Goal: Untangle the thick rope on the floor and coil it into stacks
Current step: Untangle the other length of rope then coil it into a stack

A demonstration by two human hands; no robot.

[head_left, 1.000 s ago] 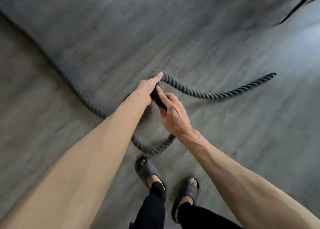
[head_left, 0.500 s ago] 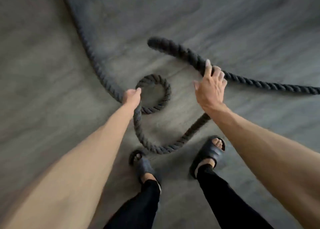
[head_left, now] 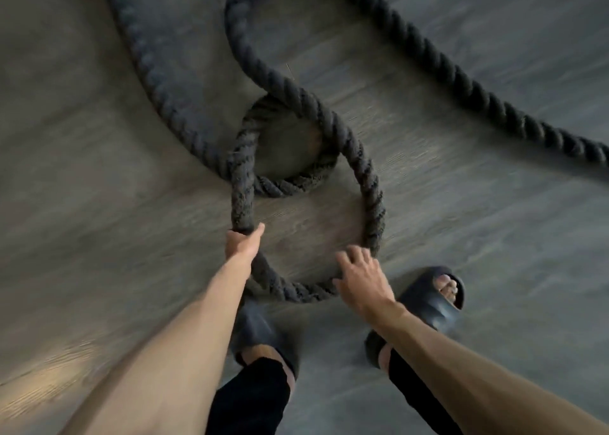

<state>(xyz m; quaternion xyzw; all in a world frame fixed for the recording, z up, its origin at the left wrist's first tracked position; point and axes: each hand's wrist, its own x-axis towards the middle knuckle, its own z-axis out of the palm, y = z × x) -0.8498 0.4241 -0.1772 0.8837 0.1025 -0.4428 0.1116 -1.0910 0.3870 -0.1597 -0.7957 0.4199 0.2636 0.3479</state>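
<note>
- Lying on a grey wood-grain floor (head_left: 461, 204), the thick rope (head_left: 359, 158) makes two loops.
- Left hand (head_left: 242, 242) clamps the rope.
- Right hand (head_left: 361, 276), fingers spread, rests on the loop without gripping.

a grey wood-grain floor (head_left: 461, 223) carries the thick dark rope (head_left: 369, 177), looped in two overlapping rings just beyond the left hand (head_left: 242, 242) and right hand (head_left: 361, 278). two dark sandals (head_left: 431, 306) stand behind the hands.

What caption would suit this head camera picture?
Left hand grips a thick dark rope while the right hand rests on its floor loop.
</note>
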